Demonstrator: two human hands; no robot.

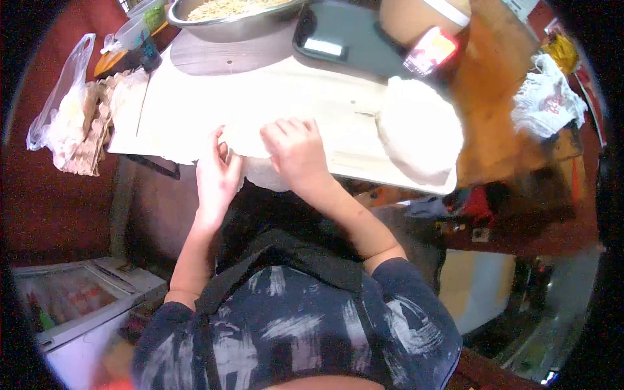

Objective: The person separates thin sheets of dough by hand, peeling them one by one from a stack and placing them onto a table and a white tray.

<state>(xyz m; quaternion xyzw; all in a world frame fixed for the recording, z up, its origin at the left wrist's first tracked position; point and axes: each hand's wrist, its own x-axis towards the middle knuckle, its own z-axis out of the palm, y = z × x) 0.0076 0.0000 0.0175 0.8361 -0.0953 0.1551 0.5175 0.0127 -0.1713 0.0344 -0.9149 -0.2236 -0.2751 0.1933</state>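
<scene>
A pale board (312,97), washed out by glare, lies in front of me. At its near edge is a white piece of dough (261,170), drooping slightly over the side; its outline melts into the bright board. My left hand (219,170) is on its left, thumb and fingers curled in at its edge. On the other side my right hand (296,151) is closed, with bent fingers pressed on the dough. Glare hides the exact fingertip contact. A large rounded mound of white dough (421,133) sits at the board's right end.
Behind the board stand a metal bowl (234,18) of pale pieces, a dark scale (348,39), a tan round container (416,19) and a red packet (431,52). Egg cartons (94,127) and a plastic bag (68,107) are left; a white cloth (549,101) lies right.
</scene>
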